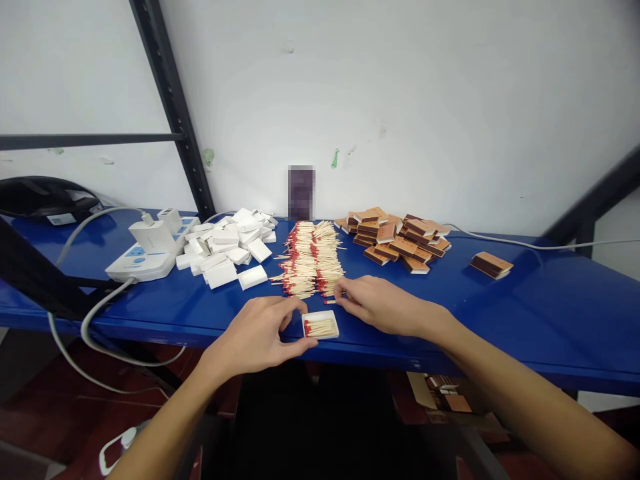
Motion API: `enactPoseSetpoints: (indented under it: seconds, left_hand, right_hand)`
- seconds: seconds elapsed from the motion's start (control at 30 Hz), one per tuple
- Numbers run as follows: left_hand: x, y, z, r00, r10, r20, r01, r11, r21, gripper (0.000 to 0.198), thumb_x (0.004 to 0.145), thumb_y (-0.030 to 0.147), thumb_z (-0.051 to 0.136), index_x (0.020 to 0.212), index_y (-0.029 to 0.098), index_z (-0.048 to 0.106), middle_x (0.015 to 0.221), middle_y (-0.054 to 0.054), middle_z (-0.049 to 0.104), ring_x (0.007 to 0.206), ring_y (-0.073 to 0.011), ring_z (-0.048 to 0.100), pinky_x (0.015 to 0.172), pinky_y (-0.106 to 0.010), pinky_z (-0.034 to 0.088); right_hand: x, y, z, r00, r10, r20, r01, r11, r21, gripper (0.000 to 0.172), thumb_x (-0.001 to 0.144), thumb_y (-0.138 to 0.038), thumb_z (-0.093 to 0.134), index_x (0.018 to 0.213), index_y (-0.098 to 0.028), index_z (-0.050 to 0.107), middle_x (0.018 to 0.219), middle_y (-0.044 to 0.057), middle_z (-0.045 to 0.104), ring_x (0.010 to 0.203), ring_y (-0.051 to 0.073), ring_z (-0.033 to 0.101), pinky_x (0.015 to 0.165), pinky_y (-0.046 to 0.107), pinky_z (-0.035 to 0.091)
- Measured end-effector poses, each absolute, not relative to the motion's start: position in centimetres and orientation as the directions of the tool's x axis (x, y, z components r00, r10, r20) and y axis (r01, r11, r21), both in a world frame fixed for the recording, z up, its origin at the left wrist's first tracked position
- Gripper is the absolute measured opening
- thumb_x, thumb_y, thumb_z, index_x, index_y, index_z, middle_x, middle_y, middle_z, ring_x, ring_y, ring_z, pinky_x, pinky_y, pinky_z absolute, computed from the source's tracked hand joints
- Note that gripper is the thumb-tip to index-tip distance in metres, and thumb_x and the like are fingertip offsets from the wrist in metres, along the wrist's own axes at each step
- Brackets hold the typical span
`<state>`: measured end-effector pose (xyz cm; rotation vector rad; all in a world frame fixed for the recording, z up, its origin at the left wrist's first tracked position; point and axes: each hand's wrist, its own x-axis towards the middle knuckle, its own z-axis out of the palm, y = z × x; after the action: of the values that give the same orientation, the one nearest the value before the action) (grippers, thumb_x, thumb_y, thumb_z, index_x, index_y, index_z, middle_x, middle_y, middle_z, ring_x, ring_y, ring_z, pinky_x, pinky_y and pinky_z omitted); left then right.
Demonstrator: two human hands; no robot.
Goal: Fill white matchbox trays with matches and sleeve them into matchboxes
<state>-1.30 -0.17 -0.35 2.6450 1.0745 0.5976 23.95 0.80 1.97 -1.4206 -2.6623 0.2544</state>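
Note:
A small white matchbox tray (pixel 337 332) lies near the front edge of the blue table, with several red-tipped matches (pixel 323 327) in it. My left hand (pixel 267 333) holds the tray at its left end, index finger at the back corner and thumb at the front. Just behind and to the right of the tray, my right hand (pixel 373 303) pinches a single match (pixel 329 302) low over the table, its red head pointing left. Beyond my hands a large heap of loose matches (pixel 300 260) lies in two side-by-side rows.
White empty trays (pixel 225 240) are piled left of the matches, beside a power strip (pixel 145 263) with plugs and cables. Brown matchbox sleeves (pixel 400 240) form a pile at the right; one matchbox (pixel 491 265) lies apart. Dark shelf posts (pixel 175 100) flank the table.

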Motion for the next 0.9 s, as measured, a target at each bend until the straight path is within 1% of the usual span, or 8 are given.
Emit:
enactPoseSetpoints:
  seconds: [0.07, 0.17, 0.27, 0.37, 0.47, 0.63, 0.77, 0.9]
  left_hand:
    - [-1.3, -0.1, -0.4, 0.644, 0.707, 0.292, 0.616, -0.706, 0.35, 0.032, 0.083, 0.05, 0.064, 0.097, 0.021, 0.06, 0.064, 0.005, 0.049, 0.059, -0.0122, 0.046, 0.056, -0.025, 0.03]
    - [-1.3, -0.1, -0.5, 0.638, 0.711, 0.295, 0.62, -0.702, 0.351, 0.033, 0.084, 0.051, 0.063, 0.097, 0.021, 0.06, 0.064, 0.005, 0.049, 0.057, -0.0121, 0.046, 0.056, -0.025, 0.03]
    - [-1.2, -0.1, -0.4, 0.646, 0.708, 0.287, 0.618, -0.705, 0.348, 0.033, 0.085, 0.051, 0.062, 0.098, 0.021, 0.059, 0.065, 0.005, 0.049, 0.058, -0.0122, 0.045, 0.056, -0.024, 0.03]
    - [-1.2, -0.2, -0.3, 0.649, 0.704, 0.288, 0.614, -0.708, 0.349, 0.031, 0.085, 0.05, 0.062, 0.096, 0.021, 0.059, 0.065, 0.005, 0.048, 0.059, -0.0121, 0.045, 0.056, -0.024, 0.03]
    - [-1.2, -0.2, -0.3, 0.649, 0.701, 0.296, 0.607, -0.712, 0.354, 0.031, 0.085, 0.05, 0.062, 0.095, 0.021, 0.059, 0.065, 0.005, 0.049, 0.059, -0.012, 0.045, 0.056, -0.025, 0.03]
    - [-1.2, -0.2, -0.3, 0.644, 0.707, 0.293, 0.615, -0.706, 0.351, 0.032, 0.085, 0.05, 0.062, 0.098, 0.021, 0.06, 0.065, 0.005, 0.049, 0.059, -0.0124, 0.046, 0.057, -0.024, 0.03]
    - [-1.3, -0.2, -0.2, 0.647, 0.706, 0.288, 0.617, -0.707, 0.346, 0.033, 0.084, 0.05, 0.064, 0.1, 0.021, 0.06, 0.064, 0.006, 0.048, 0.059, -0.0126, 0.047, 0.057, -0.024, 0.031]
    - [-1.3, -0.3, -0.2, 0.651, 0.706, 0.28, 0.622, -0.707, 0.335, 0.033, 0.084, 0.05, 0.064, 0.099, 0.021, 0.06, 0.066, 0.005, 0.049, 0.061, -0.0131, 0.048, 0.058, -0.025, 0.031]
  right_hand:
    - [23.8, 0.4, 2.3, -0.551, 0.834, 0.029, 0.816, 0.545, -0.192, 0.02, 0.101, -0.032, 0.038, 0.094, -0.02, 0.052, 0.08, 0.005, 0.062, 0.071, 0.018, 0.053, 0.062, 0.029, 0.032]
    - [23.2, -0.7, 3.1, -0.556, 0.828, 0.074, 0.796, 0.556, -0.238, 0.02, 0.101, -0.033, 0.037, 0.093, -0.021, 0.051, 0.078, 0.003, 0.061, 0.067, 0.017, 0.051, 0.06, 0.029, 0.03]
    - [22.2, -1.9, 3.6, -0.625, 0.778, 0.061, 0.741, 0.616, -0.267, 0.016, 0.101, -0.031, 0.039, 0.093, -0.021, 0.049, 0.078, 0.002, 0.061, 0.064, 0.015, 0.051, 0.059, 0.028, 0.029]
    - [21.1, -2.4, 3.1, -0.652, 0.757, 0.027, 0.736, 0.642, -0.217, 0.016, 0.101, -0.029, 0.038, 0.093, -0.02, 0.049, 0.08, 0.003, 0.063, 0.064, 0.016, 0.052, 0.058, 0.029, 0.027]
    - [20.6, -2.4, 2.7, -0.615, 0.788, 0.021, 0.773, 0.608, -0.179, 0.019, 0.101, -0.029, 0.037, 0.09, -0.02, 0.05, 0.079, 0.003, 0.063, 0.064, 0.016, 0.052, 0.058, 0.029, 0.026]
    - [21.8, -1.9, 3.5, -0.589, 0.805, 0.07, 0.762, 0.583, -0.283, 0.016, 0.099, -0.03, 0.043, 0.097, -0.021, 0.056, 0.077, 0.002, 0.062, 0.067, 0.016, 0.052, 0.06, 0.027, 0.03]
    - [23.5, -0.8, 3.4, -0.487, 0.868, 0.094, 0.839, 0.496, -0.224, 0.016, 0.098, -0.029, 0.044, 0.101, -0.02, 0.058, 0.078, 0.003, 0.061, 0.07, 0.018, 0.053, 0.061, 0.027, 0.031]
    - [24.3, 0.3, 2.4, -0.49, 0.869, 0.067, 0.845, 0.493, -0.208, 0.018, 0.097, -0.028, 0.046, 0.103, -0.019, 0.06, 0.078, 0.004, 0.061, 0.071, 0.018, 0.054, 0.062, 0.028, 0.032]
